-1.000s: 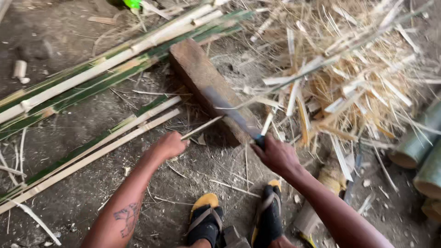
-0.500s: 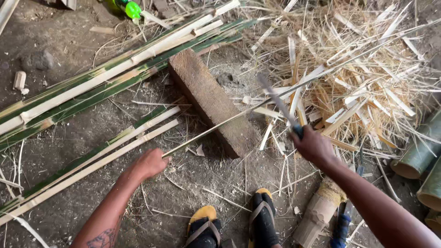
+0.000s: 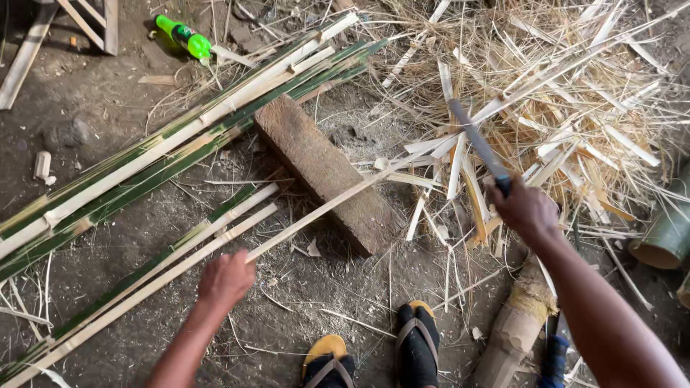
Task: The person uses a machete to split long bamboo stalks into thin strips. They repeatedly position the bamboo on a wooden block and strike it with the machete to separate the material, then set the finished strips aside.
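Bamboo strip lies across the wooden block, its long axis running up-right from the left hand, which is clenched on its near end. Right hand, clenched on the raised knife, hovers beside the strip's far stretch.

The left hand was extended forward and low, fingers closed in a fist, back of the hand up, forearm bare. The right hand was raised higher on the right, fingers wrapped shut, arm nearly straight from the lower right corner.
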